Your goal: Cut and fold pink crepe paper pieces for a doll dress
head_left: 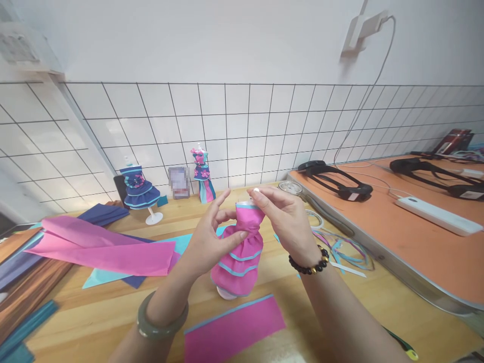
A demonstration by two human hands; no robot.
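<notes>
Left hand (206,239) grips my pink dress (244,252), right hand (290,222) pinches the white knob (256,190) atop; long axis near-upright, hem down, just beyond the pink strip (236,333).

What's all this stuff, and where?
Pink dress: 1, pink, centre
Strip: 1, pink, front
Navy dress: 1, navy, back left
Small dress: 1, multicoloured, back
Blurred object: 1, greyish, back
Fabric pieces: several, mixed, left
Cords: several, mixed, right
Round object: 1, silver, back
Table: 1, brown, underneath
Orange surface: 1, orange, right
Strapped devices: 2, black, orange surface
Bar: 1, white, orange surface
Plug: 1, white, upper right
Wall: 1, white, back
Bangle: 1, green, left wrist
Bracelet: 1, black, right wrist
Left hand: 1, bare, centre
Right hand: 1, bare, centre
</notes>
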